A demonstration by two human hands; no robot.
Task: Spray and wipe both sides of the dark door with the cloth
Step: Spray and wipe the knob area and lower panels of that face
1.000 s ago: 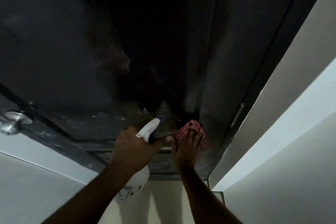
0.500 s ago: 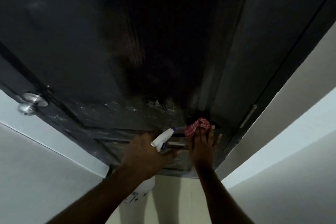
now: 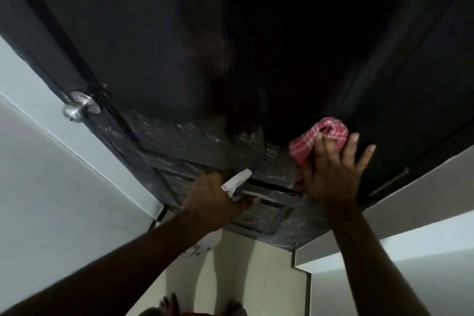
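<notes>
**Dark Door: Cloth Applied Near the Right-Hand Edge**

The dark panelled wooden door fills the upper view, seen steeply from below. Its lower panels carry pale streaks. Pale grey walls flank it on both sides, and a cream floor lies beneath. The left hand grips the white plastic spray bottle, fingers curled round its neck, nozzle close to the door. The right hand presses the red-and-white checked cloth flat against the door, fingers straight and spread. A round silver metal knob sits at the door's left edge
</notes>
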